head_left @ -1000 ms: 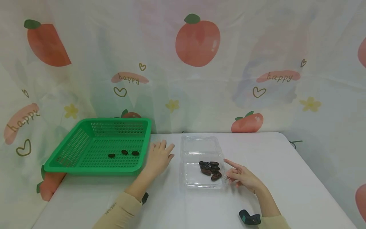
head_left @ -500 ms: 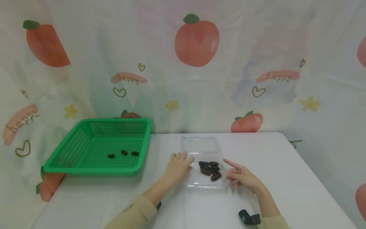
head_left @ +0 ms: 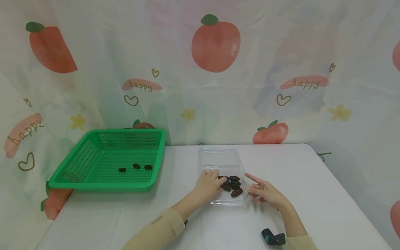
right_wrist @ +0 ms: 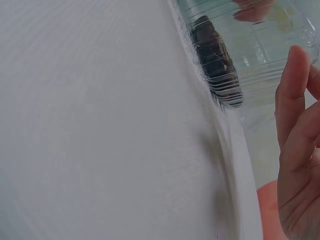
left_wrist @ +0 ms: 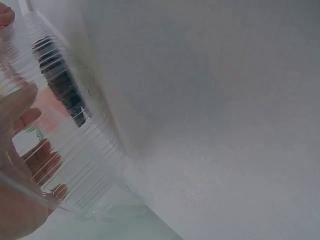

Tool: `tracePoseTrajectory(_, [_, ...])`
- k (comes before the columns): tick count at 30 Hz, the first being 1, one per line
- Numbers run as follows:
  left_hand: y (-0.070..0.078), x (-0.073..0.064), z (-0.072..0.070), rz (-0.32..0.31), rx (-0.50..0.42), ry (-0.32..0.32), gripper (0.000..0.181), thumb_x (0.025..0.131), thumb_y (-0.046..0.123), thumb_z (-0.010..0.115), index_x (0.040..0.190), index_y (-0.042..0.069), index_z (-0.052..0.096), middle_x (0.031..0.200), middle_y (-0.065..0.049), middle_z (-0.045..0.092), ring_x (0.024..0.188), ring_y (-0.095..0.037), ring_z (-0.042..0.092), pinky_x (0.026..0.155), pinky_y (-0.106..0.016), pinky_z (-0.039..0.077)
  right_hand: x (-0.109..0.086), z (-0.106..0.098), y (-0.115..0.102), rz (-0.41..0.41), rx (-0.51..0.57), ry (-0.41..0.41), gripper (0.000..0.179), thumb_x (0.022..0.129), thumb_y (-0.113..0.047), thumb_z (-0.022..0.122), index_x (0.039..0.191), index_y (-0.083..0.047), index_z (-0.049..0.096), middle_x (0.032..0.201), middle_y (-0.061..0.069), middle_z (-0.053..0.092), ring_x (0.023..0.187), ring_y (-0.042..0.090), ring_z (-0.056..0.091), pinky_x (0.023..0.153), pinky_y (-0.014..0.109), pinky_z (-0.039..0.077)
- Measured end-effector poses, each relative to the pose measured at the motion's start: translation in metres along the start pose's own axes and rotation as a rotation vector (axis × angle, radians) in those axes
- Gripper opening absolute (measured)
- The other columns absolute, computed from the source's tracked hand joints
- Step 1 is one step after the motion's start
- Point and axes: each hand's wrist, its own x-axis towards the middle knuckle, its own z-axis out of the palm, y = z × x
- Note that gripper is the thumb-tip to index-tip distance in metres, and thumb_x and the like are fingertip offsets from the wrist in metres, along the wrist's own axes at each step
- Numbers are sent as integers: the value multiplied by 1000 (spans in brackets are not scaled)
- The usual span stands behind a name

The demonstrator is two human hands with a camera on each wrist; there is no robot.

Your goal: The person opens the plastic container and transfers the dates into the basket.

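Note:
A clear plastic clamshell container (head_left: 225, 201) lies with its lid folded back, holding several dark brown dates (head_left: 236, 192). My left hand (head_left: 207, 187) reaches over its left wall, fingers spread loosely and thumb beside the dates. In the left wrist view, bent fingers (left_wrist: 40, 155) show through the clear wall; no date is visible between them. My right hand (head_left: 268, 196) is at the container's right edge, appearing to pinch the rim with thumb and curled fingers while its index finger points out straight. The right wrist view shows dates (right_wrist: 217, 62) through the ribbed wall.
A green perforated basket (head_left: 100, 189) stands on the left of the white table (head_left: 306, 180), with three dates (head_left: 148, 167) on its floor. A printed fabric curtain (head_left: 175, 52) hangs behind the table. A small dark device (head_left: 273, 238) is at the right wrist.
My left hand has moved right, from beside the basket's right edge to over the container and its dates. The right hand and the dates in the basket have stayed put.

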Motion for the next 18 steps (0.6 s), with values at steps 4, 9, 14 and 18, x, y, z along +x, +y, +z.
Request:
tracePoseTrajectory(4, [1,4,3,30,-45,-75,34,89,41,55,121,32,50,106,3,47,99,-15,45,90,-35,35,1,-1,1,-4,0,-4,69,92,-13,54,145,-2,12,78,-3,58,65,11,59,47,20,43])
tracePoseTrajectory(9, [0,6,5,28,-53,-123,35,89,43,54,121,31,50,110,3,47,103,-15,44,93,-36,35,1,-1,0,-2,-3,-3,68,92,-13,54,145,-2,13,77,-4,57,64,10,59,47,20,43])
tracePoseTrajectory(14, [-1,8,8,31,-34,-134,36,88,45,54,121,30,51,109,3,47,102,-14,44,92,-35,35,1,0,0,-4,-4,-5,68,92,-13,54,145,-2,12,78,-4,58,64,10,59,47,20,43])
tracePoseTrajectory(18, [-1,9,9,40,-23,-132,37,88,45,54,121,29,51,110,2,47,103,-15,45,91,-35,35,1,-1,1,2,-4,-3,69,92,-13,54,145,-3,12,78,-4,58,64,9,59,47,20,43])
